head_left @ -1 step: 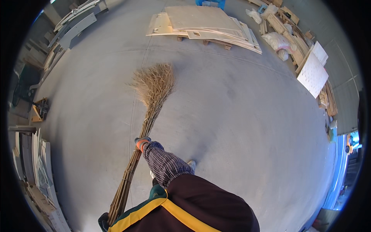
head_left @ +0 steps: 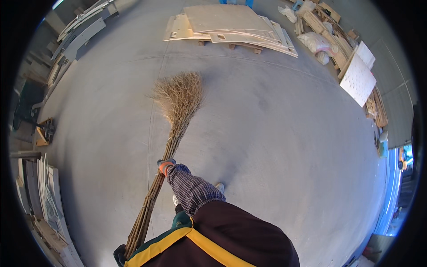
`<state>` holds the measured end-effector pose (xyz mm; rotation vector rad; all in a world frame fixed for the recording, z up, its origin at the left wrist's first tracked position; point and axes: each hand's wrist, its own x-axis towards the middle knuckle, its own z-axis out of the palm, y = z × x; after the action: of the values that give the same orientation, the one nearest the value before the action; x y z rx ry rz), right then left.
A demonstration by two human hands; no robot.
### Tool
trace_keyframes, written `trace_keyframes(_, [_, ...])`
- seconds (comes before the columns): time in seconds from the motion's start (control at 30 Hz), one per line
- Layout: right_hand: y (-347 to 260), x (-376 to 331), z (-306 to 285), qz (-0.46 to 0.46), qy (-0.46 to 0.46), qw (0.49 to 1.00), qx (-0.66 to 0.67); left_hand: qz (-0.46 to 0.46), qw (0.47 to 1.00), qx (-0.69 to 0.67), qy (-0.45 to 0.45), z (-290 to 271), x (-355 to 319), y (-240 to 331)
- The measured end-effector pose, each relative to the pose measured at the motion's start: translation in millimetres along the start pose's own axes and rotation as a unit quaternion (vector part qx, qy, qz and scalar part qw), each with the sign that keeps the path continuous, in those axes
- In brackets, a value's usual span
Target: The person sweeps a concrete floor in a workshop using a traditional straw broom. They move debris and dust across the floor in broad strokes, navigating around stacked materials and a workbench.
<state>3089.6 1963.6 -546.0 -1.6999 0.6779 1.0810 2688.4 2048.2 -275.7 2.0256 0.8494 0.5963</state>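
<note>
A long twig broom [head_left: 180, 100] slants across the view, its spread brush end ahead and its bundled stick handle running back to my lower left. My right hand [head_left: 166, 166], in a grey and orange glove, is closed round the handle just behind the brush. Down by the handle's near end, my left hand [head_left: 119, 255] shows as a dark glove wrapped on it, partly hidden by the sticks and my clothing. The brush lies over the grey concrete floor [head_left: 284, 133]; whether its tips touch is hard to tell.
Ahead, plywood sheets [head_left: 227, 20] are stacked on a pallet. Along the right wall lie timber scraps, white sacks [head_left: 313, 42] and a leaning pale board [head_left: 358, 82]. Upright boards [head_left: 46, 187] stand at the left, beyond them a small wooden-sided item [head_left: 43, 133].
The plywood stack and the right-hand scraps sit slightly further left and higher in view. The broom and my right hand are shifted a touch to the right; both grips are unchanged.
</note>
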Motion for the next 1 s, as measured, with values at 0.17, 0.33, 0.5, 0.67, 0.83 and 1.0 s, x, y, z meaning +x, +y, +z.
trace_keyframes(0.17, [40, 10, -128, 0.042, 0.062, 0.992, 0.105, 0.083, 0.991, 0.030, -0.096, 56, 39, 54])
trace_keyframes(0.33, [72, 18, -222, 0.074, 0.131, 0.966, 0.210, 0.253, 0.941, 0.091, -0.204, 109, 88, 93])
trace_keyframes(0.5, [109, 23, -319, 0.110, 0.204, 0.930, 0.286, 0.395, 0.873, 0.090, -0.269, 184, 120, 131])
trace_keyframes(0.67, [175, 66, -368, 0.151, 0.271, 0.913, 0.266, 0.286, 0.867, -0.201, -0.355, 265, 136, 129])
trace_keyframes(0.83, [261, 63, -430, 0.088, 0.282, 0.893, 0.340, 0.365, 0.822, -0.138, -0.415, 313, 117, 183])
trace_keyframes(1.0, [225, -18, -464, 0.157, 0.268, 0.747, 0.588, 0.281, 0.829, -0.207, -0.437, 339, 117, 227])
